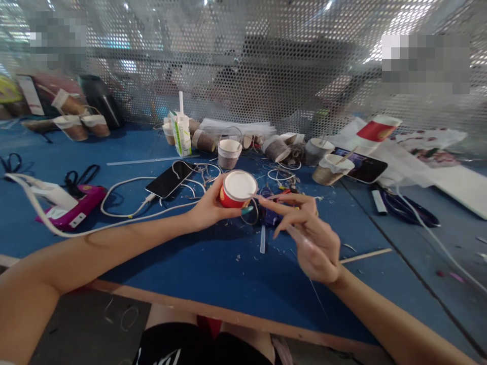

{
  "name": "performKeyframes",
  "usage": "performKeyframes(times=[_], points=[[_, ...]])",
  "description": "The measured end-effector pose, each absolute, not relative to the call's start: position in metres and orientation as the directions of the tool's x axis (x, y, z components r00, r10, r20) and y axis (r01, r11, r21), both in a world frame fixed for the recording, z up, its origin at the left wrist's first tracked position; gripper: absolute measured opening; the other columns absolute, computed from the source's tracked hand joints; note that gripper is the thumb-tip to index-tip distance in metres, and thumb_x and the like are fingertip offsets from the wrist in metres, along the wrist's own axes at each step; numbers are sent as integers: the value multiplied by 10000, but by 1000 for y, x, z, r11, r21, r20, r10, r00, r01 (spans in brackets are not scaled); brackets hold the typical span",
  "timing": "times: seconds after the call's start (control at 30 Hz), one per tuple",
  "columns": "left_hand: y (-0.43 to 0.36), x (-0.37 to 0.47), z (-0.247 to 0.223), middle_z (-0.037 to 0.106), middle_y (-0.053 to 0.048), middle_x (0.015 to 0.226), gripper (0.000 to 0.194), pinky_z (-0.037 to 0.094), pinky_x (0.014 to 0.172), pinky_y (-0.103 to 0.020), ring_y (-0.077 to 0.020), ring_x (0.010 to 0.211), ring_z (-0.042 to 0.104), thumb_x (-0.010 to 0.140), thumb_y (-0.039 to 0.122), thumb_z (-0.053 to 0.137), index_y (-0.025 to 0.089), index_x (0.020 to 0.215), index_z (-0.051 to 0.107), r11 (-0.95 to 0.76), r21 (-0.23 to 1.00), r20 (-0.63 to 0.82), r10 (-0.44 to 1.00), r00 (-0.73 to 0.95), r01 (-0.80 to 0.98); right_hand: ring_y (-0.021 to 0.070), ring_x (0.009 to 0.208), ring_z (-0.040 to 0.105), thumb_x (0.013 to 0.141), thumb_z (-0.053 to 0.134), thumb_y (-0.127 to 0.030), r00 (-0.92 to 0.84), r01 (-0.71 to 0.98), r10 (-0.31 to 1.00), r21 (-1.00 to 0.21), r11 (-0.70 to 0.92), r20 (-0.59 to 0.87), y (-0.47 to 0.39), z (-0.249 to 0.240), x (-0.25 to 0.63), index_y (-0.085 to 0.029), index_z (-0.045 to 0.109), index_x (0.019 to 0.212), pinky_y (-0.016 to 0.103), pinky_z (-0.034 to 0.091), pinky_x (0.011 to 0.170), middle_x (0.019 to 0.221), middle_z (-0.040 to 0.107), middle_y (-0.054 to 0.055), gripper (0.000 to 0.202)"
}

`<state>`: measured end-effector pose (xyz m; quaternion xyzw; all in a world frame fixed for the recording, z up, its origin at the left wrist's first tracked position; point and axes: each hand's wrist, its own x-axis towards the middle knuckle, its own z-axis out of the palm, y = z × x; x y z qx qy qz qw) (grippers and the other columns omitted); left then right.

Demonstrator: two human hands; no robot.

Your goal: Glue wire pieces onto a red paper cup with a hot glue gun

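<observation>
My left hand (209,205) grips a small red paper cup (231,199) around its side, the thumb in front. The cup's round white end faces up toward me; whether this is its mouth or its base I cannot tell. My right hand (312,233) is at the cup's right, with fingers spread and the fingertips close to the rim; contact is unclear. A thin wire (318,296) runs below my right hand, and I cannot make out whether it touches it. Behind the fingers lies a dark blue tool (271,217), partly hidden. A short translucent strip (263,239) rests below the cup.
Brown-wrapped cups, one with a wire handle (229,154), line the mesh screen (228,66). A charging phone (170,179) and purple power strip (76,208) lie left. Right are another phone (365,165), a red cup (376,133), a wooden stick (366,255) and cables.
</observation>
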<state>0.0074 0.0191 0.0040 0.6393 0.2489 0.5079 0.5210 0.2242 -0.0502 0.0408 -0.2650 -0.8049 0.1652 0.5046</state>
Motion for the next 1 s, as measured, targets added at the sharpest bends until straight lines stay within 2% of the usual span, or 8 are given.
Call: performKeyframes(times=[0.07,0.13,0.23,0.37,0.6,0.8,1.0], points=[[17,6,7,619,-87,1288,787,392,1139,-512,-326,1280,546,563,247,868,232,1274,532,-247,941,330,821,466,-233,313,1198,559,927,500,-368,-179,157,662,-643,750,728,-48,45,224,-264,614,829,559,383,1054,1191,737,30,183],[15,4,10,648,-83,1262,791,381,1151,-520,-343,1289,548,526,221,875,219,1256,571,-166,958,272,795,543,-236,302,1163,620,901,556,-373,-96,47,721,-720,692,686,-45,49,223,-261,621,810,529,419,1046,1113,747,36,158],[15,1,10,678,-89,1239,833,384,1146,-527,-362,1284,557,485,209,881,202,1265,591,-60,967,201,772,603,-246,308,1158,651,870,602,-441,-118,-44,771,-779,625,626,-43,54,221,-248,626,819,501,451,1040,1100,745,60,201],[16,0,10,679,-104,1272,887,399,1125,-535,-376,1292,557,484,173,866,199,1321,574,5,969,161,744,648,-247,308,1224,622,881,601,-390,-170,-9,827,-840,542,536,-45,55,219,-243,598,819,515,415,1093,1177,730,69,160],[17,0,11,663,-104,1320,811,396,1126,-539,-371,1299,558,522,145,841,221,1295,608,-38,955,233,712,662,-295,352,1190,641,855,583,-543,-178,32,843,-853,520,507,-45,56,219,-254,542,776,573,457,1043,1141,748,93,302],[18,0,10,708,-84,1237,781,431,1100,-522,-350,1230,611,493,126,853,224,1240,645,-39,948,245,721,648,-315,345,1144,669,838,598,-552,-188,28,841,-853,522,508,-44,60,218,-258,563,728,554,485,1021,1102,763,83,317],[19,0,8,737,-67,1159,767,461,1070,-493,-329,1166,648,471,137,874,219,1203,661,-10,944,234,727,646,-330,331,1059,696,878,546,-495,-213,-10,783,-802,597,585,-44,56,220,-251,556,722,544,498,974,1009,763,75,290]])
